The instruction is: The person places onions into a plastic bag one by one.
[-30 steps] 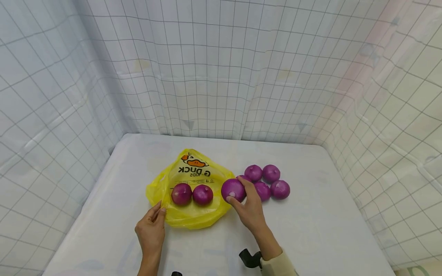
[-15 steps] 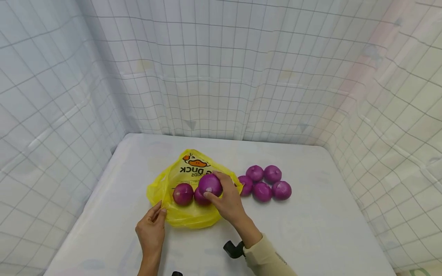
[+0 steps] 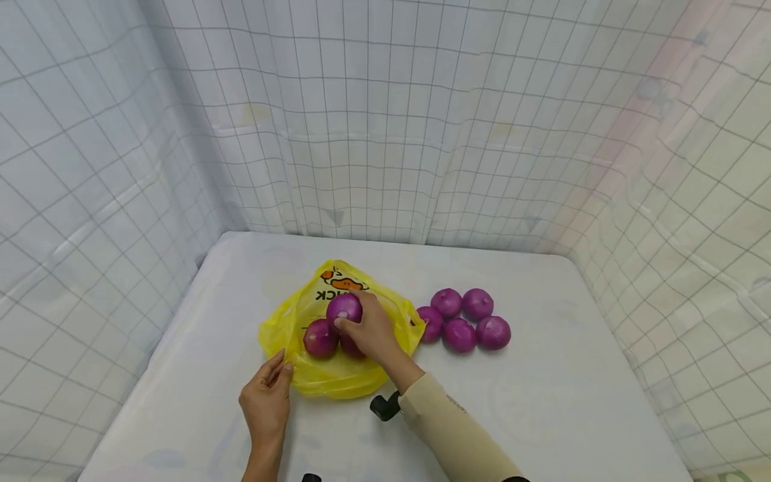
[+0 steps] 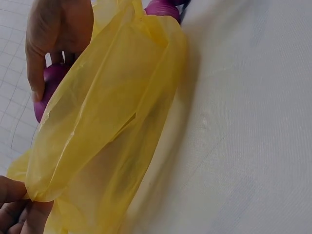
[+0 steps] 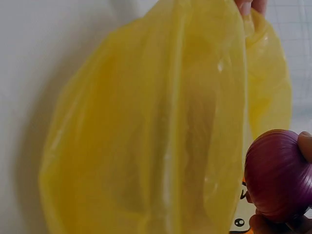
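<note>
A yellow plastic bag (image 3: 328,386) with a duck print lies spread on the table, its mouth facing up. My left hand (image 3: 266,400) pinches the bag's near left edge between thumb and fingers. Over the bag's opening, my right hand (image 3: 375,329) grips a red onion (image 3: 344,310) by its sides; the right wrist view shows this onion (image 5: 275,175) close beside the bag's wall. Two more onions lie in the bag: the left one (image 3: 320,339) shows well, the right one (image 3: 351,346) is partly covered by my right hand.
Several red onions (image 3: 460,335) sit in a cluster on the white table (image 3: 542,395), right of the bag. White grid-patterned curtains (image 3: 385,134) enclose the table at the back and sides. A black wrist-camera piece (image 3: 385,406) juts from the right sleeve.
My right hand has carried its onion leftward from the bag's right edge to above the two onions inside. The left hand keeps its pinch on the bag, nearly still.
</note>
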